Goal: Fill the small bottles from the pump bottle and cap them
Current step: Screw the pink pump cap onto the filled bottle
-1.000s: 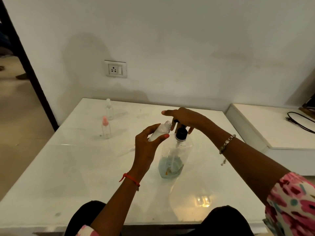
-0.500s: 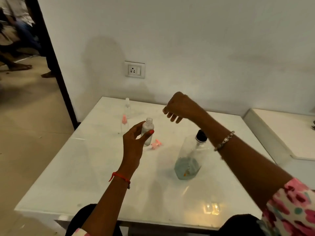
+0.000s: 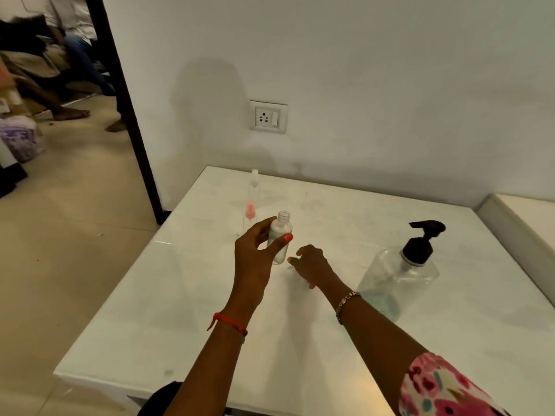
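L hand [image 3: 255,261] is gripping 1 small bottle [image 3: 280,235] upright, uncapped neck pointing up; R hand [image 3: 310,264] is hanging low over the tabletop [image 3: 180,310] just right of & below it, fingers curled, can't tell if pinching anything; pump bottle [image 3: 399,277] is standing further right, nearer R hand.

Left hand [image 3: 253,259]: coral nail polish, red thread band [image 3: 228,322] at wrist. Right hand [image 3: 312,265]: metal chain bracelet [image 3: 345,301], pink floral sleeve [image 3: 441,388].
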